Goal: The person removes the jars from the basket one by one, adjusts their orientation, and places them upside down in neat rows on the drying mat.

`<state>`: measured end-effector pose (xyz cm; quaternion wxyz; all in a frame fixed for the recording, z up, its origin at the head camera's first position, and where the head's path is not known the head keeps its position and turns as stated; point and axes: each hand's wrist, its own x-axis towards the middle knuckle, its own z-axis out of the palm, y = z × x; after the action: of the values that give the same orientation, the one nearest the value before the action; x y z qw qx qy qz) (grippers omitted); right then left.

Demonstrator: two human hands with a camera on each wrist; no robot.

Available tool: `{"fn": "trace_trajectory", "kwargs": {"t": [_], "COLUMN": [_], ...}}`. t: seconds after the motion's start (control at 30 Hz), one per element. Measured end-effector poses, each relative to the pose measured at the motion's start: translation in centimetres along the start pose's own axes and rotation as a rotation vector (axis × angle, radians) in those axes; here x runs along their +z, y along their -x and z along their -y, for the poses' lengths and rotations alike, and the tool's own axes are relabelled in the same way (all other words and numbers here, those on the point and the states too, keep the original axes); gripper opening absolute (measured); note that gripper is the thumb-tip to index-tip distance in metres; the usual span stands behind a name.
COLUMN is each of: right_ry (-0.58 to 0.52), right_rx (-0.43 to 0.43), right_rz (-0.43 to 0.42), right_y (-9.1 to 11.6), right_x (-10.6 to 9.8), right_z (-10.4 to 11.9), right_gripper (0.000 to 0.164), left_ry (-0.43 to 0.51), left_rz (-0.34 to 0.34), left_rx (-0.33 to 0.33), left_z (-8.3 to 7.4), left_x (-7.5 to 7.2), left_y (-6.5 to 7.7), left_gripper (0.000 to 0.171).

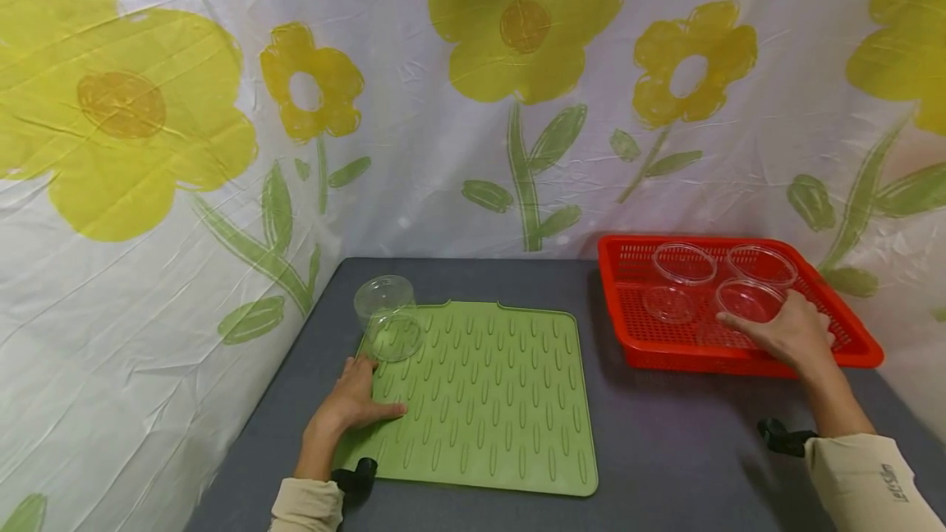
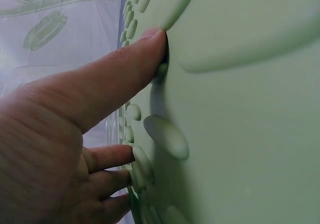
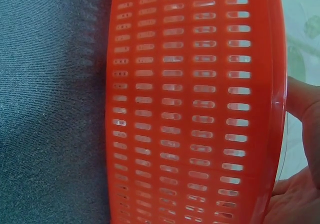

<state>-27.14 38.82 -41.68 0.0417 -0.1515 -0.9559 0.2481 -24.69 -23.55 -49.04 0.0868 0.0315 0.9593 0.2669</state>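
A ribbed green silicone mat (image 1: 488, 401) lies on the table, and my left hand (image 1: 355, 401) rests on its left edge, thumb and fingertips touching the surface. Just beyond those fingers, a round clear plastic container (image 1: 388, 318) stands on the mat's far left corner. Over at the right, my right hand (image 1: 794, 335) reaches into a red basket (image 1: 695, 358) and grips the nearest clear container there, its thumb on the left side and its fingers to the right. In the right wrist view, the basket wall (image 3: 185, 103) hides most of that hand.
Two more clear containers, one at back left (image 1: 683, 263) and one at back right (image 1: 761, 265), stand in the basket. The dark grey table (image 1: 650, 450) runs between mat and basket. Flower-printed white cloth (image 1: 399, 187) hangs behind and along the left side.
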Motion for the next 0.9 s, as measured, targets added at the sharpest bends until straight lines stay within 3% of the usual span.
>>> {"fn": "trace_trajectory", "kwargs": {"t": [0.33,0.67,0.9], "right_ry": [-0.038,-0.196,-0.244], "right_rx": [0.007,0.004,-0.032], "right_rz": [-0.036,-0.047,-0.093], "right_y": [0.2,0.8,1.3], "right_x": [0.3,0.2,-0.2], "right_z": [0.0,0.2,0.8], "right_gripper": [0.116,0.113,0.112], "left_ry": [0.011,0.010,0.005], "left_rz": [0.005,0.006,0.004], "left_rx": [-0.011,-0.010,-0.005], "left_z": [-0.1,-0.1,-0.1], "left_x": [0.0,0.1,0.1], "left_y": [0.0,0.1,0.1], "left_gripper": [0.105,0.105,0.104]}}
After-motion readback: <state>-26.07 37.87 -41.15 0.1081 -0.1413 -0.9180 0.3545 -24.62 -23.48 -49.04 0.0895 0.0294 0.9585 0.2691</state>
